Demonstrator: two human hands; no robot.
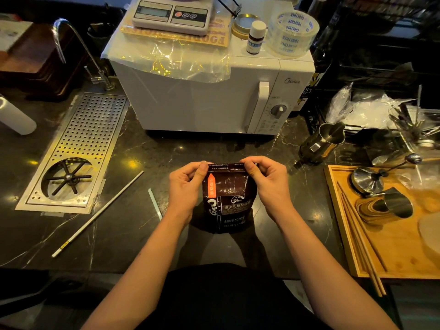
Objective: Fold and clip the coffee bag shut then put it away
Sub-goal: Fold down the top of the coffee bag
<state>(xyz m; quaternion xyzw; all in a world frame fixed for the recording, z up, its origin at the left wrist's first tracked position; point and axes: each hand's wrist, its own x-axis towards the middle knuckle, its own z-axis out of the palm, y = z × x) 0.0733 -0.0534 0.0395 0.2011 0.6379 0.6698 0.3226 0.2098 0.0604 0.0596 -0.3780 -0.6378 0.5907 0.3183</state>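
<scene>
A dark brown coffee bag (227,203) with white print and an orange label stands upright on the black marble counter (147,160) in front of me. My left hand (188,184) pinches its top left corner. My right hand (266,179) pinches the top right corner. The bag's top strip is folded over between my thumbs and fingers. Two white sticks lie to the left: a long thin white rod (100,213) and a shorter white bar (154,203) close to my left forearm. I cannot tell whether either is the clip.
A white microwave (214,98) stands right behind the bag, with a scale (171,15), tape rolls (292,32) and a small bottle (256,36) on top. A perforated metal drain tray (78,151) lies left. A wooden tray (390,234) with metal tools and chopsticks sits right, near a steel pitcher (321,144).
</scene>
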